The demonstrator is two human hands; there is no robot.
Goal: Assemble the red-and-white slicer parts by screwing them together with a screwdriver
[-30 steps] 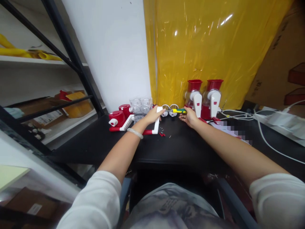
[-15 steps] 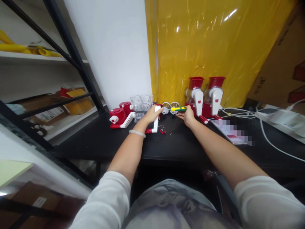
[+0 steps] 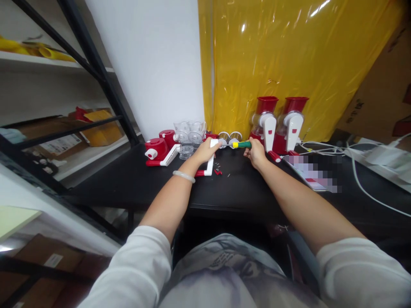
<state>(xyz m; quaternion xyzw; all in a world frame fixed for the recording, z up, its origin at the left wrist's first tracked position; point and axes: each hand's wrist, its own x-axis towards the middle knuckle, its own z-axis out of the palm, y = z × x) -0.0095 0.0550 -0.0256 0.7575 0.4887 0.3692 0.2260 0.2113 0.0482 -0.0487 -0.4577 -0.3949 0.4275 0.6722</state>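
My left hand (image 3: pixel 205 152) is wrapped round a white crank handle (image 3: pixel 210 164) with a red grip, near the middle of the black table. My right hand (image 3: pixel 255 153) holds a green and yellow screwdriver (image 3: pixel 243 145) level, its shaft pointing left to the top of the crank by my left fingertips. Whether the tip touches the crank is too small to tell. Below them lie a small red part (image 3: pixel 218 172) and several tiny screws (image 3: pixel 217 165). Two metal grater drums (image 3: pixel 235 137) stand just behind the screwdriver.
Two red and white rotary graters (image 3: pixel 267 122) stand at the back right, beside a tablet (image 3: pixel 305 173) and white cables (image 3: pixel 324 147). Red bases (image 3: pixel 157 149) and clear plastic housings (image 3: pixel 189 131) sit at the left on the black table (image 3: pixel 128 184). A shelf rack rises further left.
The screwdriver has turned about its axis, now showing more green. My right hand's fingers have curled in closer to its handle. The whole view has shifted slightly.
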